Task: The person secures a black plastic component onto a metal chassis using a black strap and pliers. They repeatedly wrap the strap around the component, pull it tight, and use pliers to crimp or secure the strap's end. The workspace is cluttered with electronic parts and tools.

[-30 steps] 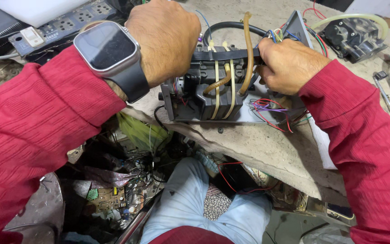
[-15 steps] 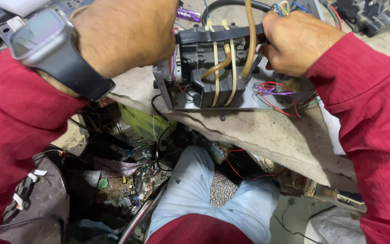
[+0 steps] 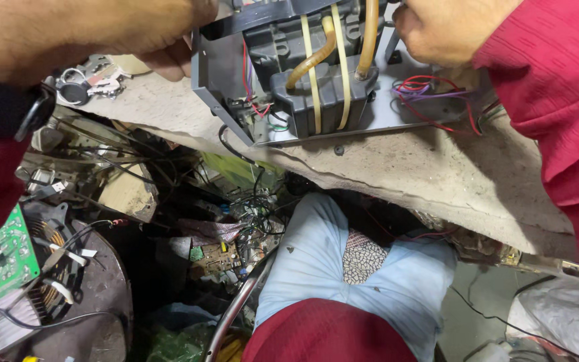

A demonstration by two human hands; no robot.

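Gripping the grey plastic assembly (image 3: 316,74) from both sides, the person holds it at the near edge of the worn workbench (image 3: 397,167), at the top of the view. The left hand (image 3: 95,33) is curled over the unit's far left corner, thumb and fingers pinching the dark frame there. The right hand (image 3: 447,30) is bunched into a loose fist at the far right end; whether it clamps the housing or only a tube I cannot tell, since the frame edge cuts it off.

The unit's long axis runs left to right, roughly along the bench edge. Its left end is lifted and tipped toward the viewer, so the open side with the yellowish tubes (image 3: 330,60) faces up and near.

The likely trouble is at that overhanging left corner: it juts past the bench edge, and a slip of the pinch could drop it into the clutter of circuit boards (image 3: 8,258) and cables below. The loose red and purple wires (image 3: 430,97) lying on the base plate could also snag or tear if the housing is twisted further. The soft tubes may kink or pull off their ports under the same twist.
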